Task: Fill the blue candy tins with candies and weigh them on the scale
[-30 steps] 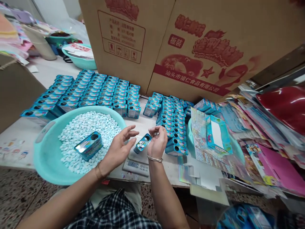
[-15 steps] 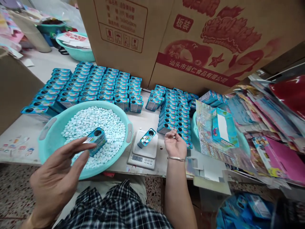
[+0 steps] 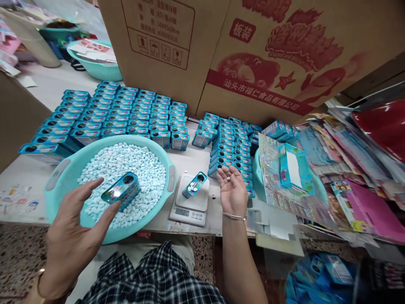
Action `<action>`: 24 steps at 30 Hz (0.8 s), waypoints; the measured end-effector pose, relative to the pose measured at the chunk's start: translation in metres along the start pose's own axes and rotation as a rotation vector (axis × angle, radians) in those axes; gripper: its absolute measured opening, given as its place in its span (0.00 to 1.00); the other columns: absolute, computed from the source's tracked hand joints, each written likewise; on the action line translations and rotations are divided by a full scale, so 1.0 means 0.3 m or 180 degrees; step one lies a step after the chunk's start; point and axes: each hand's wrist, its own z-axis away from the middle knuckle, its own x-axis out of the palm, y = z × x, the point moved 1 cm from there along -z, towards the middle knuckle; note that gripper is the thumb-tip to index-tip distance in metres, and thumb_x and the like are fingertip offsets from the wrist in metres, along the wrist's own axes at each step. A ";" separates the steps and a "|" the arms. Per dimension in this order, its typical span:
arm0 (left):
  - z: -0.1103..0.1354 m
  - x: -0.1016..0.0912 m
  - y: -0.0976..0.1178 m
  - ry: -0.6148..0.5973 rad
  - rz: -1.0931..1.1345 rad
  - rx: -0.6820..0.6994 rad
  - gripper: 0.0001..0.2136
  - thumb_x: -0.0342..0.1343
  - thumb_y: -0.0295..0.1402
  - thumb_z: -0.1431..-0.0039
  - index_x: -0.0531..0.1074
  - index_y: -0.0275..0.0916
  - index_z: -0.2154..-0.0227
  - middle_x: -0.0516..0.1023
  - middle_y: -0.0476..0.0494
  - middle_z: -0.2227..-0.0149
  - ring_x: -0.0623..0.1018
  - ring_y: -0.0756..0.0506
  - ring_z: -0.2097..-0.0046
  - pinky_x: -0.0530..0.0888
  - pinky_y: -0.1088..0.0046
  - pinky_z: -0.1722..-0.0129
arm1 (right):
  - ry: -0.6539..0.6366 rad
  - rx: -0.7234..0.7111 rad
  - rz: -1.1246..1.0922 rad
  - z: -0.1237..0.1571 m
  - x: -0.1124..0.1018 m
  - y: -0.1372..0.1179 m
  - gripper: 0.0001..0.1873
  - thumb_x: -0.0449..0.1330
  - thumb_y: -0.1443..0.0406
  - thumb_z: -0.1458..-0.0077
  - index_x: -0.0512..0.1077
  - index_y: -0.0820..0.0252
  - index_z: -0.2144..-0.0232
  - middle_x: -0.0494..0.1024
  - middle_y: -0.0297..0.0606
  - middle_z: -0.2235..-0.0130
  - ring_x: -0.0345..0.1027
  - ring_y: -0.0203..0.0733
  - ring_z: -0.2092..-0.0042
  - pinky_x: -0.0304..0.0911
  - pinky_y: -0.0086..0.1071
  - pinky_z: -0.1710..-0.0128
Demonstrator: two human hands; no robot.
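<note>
While the left hand [image 3: 71, 230] is spread wide, with a broad gap between thumb and fingers and nothing in it, the right hand [image 3: 234, 194] lies palm up, fingers loosely curled, with a small white pellet [image 3: 228, 178] resting on them. Just beyond the left thumb, a blue box [image 3: 125, 193] lies on the pale pellets [image 3: 129, 156] heaped in a turquoise basin [image 3: 139, 231]; I cannot tell whether the thumb touches it. Its lettering is too small to read.

Between the two hands, nearer the right, a second box [image 3: 195, 185] sits on a scale [image 3: 190, 218], white pellets on its top beside the dark round window. The scale's digits begin with 15; the rest is unclear. Beyond the right fingertips stand close-set boxes [image 3: 226, 143], and farther past the left hand a larger block of the same packs [image 3: 136, 114].

Behind them all, a brown carton [image 3: 202, 42] carries red print: 板装 in a block, "Shaped and" with a blurred remainder under stylised characters, and 汕头市福仁食品有限公司 on a band. Its left panel shows four handling symbols under faint text.
</note>
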 end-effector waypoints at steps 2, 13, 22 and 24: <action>0.001 0.013 -0.017 -0.0081 -0.0003 -0.0035 0.27 0.60 0.46 0.46 0.65 0.53 0.42 0.70 0.49 0.43 0.72 0.36 0.44 0.67 0.51 0.39 | -0.0199 -0.0202 0.0283 0.014 0.042 0.012 0.08 0.59 0.67 0.47 0.71 0.58 0.62 0.81 0.38 0.63 0.77 0.39 0.60 0.69 0.39 0.54; -0.001 0.043 -0.067 -0.0497 0.0178 -0.0085 0.26 0.57 0.44 0.43 0.62 0.50 0.41 0.67 0.44 0.42 0.68 0.32 0.41 0.64 0.45 0.39 | -0.1575 -0.1510 0.2981 0.117 0.111 0.037 0.22 0.63 0.60 0.45 0.71 0.50 0.48 0.68 0.42 0.41 0.57 0.49 0.38 0.47 0.50 0.35; 0.013 0.050 -0.102 -0.0518 0.0378 -0.0209 0.26 0.57 0.45 0.43 0.62 0.51 0.41 0.66 0.43 0.41 0.68 0.33 0.41 0.64 0.49 0.38 | -0.2228 -0.1704 0.4159 0.078 0.112 0.104 0.19 0.60 0.53 0.43 0.73 0.50 0.50 0.68 0.44 0.51 0.60 0.51 0.47 0.57 0.47 0.46; 0.015 0.047 -0.111 -0.0523 0.0407 -0.0226 0.26 0.57 0.44 0.42 0.62 0.51 0.41 0.66 0.43 0.41 0.68 0.34 0.40 0.63 0.48 0.38 | -0.2201 -0.1670 0.4070 0.065 0.115 0.101 0.14 0.58 0.55 0.41 0.75 0.50 0.55 0.69 0.42 0.56 0.62 0.48 0.51 0.58 0.44 0.49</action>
